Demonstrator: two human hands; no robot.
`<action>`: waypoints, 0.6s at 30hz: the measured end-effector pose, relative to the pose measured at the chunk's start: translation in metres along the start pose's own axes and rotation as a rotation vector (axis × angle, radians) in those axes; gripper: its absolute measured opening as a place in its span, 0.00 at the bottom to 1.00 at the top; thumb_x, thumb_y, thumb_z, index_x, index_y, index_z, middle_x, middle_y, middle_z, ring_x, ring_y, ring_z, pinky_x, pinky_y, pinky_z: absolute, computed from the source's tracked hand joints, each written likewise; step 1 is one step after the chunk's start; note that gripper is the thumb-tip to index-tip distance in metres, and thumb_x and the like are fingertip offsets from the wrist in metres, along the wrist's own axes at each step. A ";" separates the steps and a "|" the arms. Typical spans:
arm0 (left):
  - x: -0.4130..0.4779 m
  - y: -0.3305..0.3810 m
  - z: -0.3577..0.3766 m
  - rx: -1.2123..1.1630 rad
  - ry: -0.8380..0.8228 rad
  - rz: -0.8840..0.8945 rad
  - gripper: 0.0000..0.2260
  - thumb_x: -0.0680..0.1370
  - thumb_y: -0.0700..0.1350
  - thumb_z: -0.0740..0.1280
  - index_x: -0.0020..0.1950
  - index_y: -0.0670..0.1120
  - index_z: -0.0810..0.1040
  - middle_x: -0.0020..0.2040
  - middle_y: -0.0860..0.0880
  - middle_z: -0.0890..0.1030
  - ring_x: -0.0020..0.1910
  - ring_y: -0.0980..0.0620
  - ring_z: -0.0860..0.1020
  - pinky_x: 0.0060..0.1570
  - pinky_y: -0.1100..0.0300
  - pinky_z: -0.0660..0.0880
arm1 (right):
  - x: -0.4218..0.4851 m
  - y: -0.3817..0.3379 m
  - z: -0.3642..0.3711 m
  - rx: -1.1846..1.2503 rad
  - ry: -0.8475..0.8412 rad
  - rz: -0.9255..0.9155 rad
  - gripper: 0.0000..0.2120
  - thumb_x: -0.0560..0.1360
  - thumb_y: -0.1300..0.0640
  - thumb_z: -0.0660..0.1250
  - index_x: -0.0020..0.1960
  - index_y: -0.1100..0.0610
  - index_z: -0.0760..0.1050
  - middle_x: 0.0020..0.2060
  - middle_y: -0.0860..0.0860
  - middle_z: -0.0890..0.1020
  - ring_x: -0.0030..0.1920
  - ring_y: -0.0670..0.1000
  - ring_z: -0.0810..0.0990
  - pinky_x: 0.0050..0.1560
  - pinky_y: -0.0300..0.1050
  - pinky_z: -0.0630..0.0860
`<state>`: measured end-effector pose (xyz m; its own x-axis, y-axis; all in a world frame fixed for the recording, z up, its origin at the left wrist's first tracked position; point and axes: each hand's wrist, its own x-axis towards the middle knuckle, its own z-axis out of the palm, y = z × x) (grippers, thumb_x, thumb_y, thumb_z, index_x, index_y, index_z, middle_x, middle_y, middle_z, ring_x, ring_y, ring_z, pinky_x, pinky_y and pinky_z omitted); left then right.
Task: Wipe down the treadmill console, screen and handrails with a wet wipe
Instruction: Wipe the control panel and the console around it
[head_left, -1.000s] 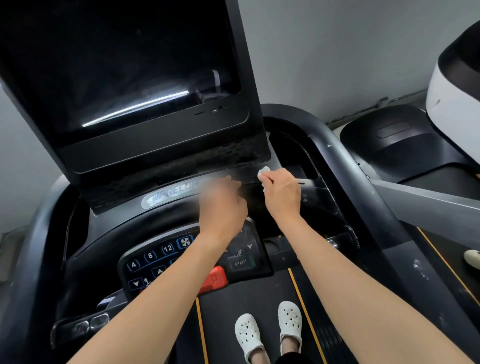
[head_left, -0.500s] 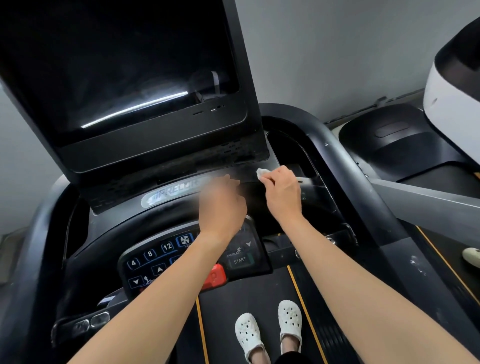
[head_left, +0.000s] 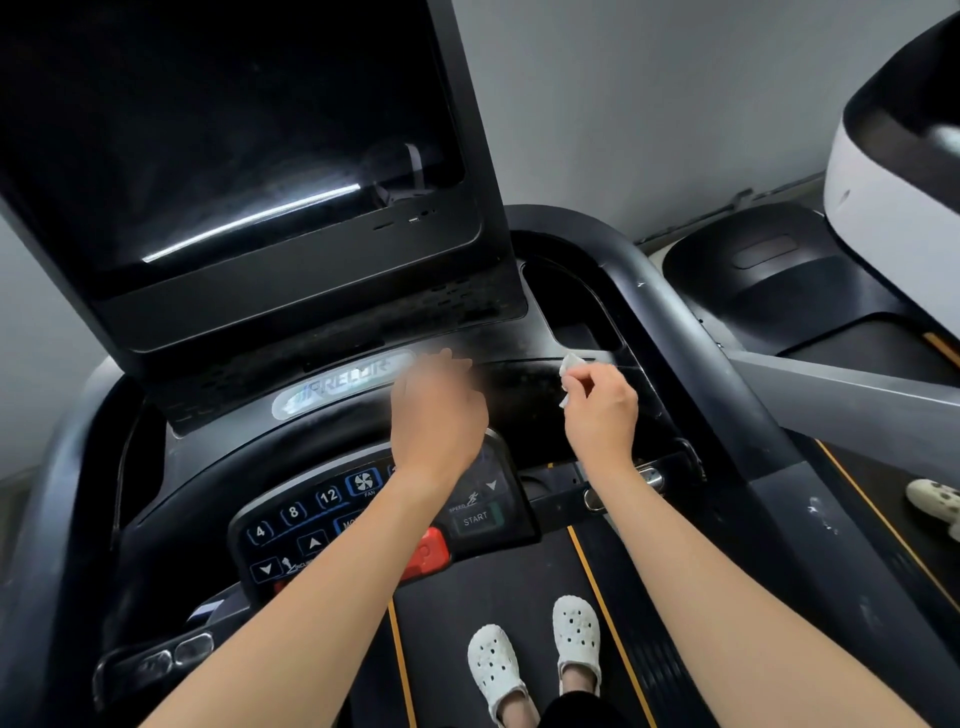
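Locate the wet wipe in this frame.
Head view, right of centre: the wet wipe is pinched by the right hand at the console ledge, right of the left hand, below the screen.

Glossy glass screen (head_left: 234, 145), matt plastic console (head_left: 524, 384)
The wet wipe (head_left: 570, 364) between the fingers (head_left: 576, 387) of the right hand (head_left: 602, 410) is soft and crumpled; the plastic under them looks dusty.

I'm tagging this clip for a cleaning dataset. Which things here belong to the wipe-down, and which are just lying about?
In the job: wet wipe, pinched in the right hand; left hand, blurred, over the console; screen; handrail.
Lying about: neighbouring treadmill; white machine at far right; cream shoe at the right edge.
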<state>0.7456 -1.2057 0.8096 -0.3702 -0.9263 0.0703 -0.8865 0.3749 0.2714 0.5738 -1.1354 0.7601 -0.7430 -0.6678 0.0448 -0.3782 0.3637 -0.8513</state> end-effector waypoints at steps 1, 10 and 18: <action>0.000 0.000 -0.001 -0.002 -0.003 0.001 0.20 0.81 0.47 0.60 0.73 0.51 0.75 0.76 0.50 0.71 0.76 0.50 0.65 0.78 0.51 0.58 | -0.003 -0.005 0.004 0.005 -0.019 -0.015 0.06 0.77 0.61 0.70 0.42 0.54 0.78 0.42 0.47 0.80 0.45 0.51 0.79 0.49 0.47 0.77; 0.001 -0.006 -0.006 -0.029 -0.064 0.041 0.21 0.82 0.48 0.59 0.75 0.52 0.74 0.77 0.50 0.70 0.77 0.49 0.64 0.78 0.49 0.58 | -0.016 -0.020 0.007 -0.122 -0.305 -0.305 0.03 0.76 0.61 0.71 0.46 0.55 0.82 0.44 0.46 0.82 0.46 0.48 0.81 0.49 0.42 0.77; -0.005 -0.015 -0.002 0.068 -0.064 0.194 0.24 0.83 0.53 0.49 0.72 0.49 0.77 0.75 0.49 0.73 0.76 0.47 0.66 0.76 0.47 0.62 | -0.025 -0.005 0.000 -0.143 -0.156 -0.011 0.07 0.77 0.62 0.69 0.42 0.53 0.79 0.37 0.41 0.78 0.42 0.45 0.78 0.45 0.40 0.71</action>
<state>0.7612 -1.2071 0.8073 -0.5506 -0.8331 0.0534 -0.8128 0.5496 0.1931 0.5946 -1.1202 0.7636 -0.6480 -0.7607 -0.0368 -0.4692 0.4368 -0.7675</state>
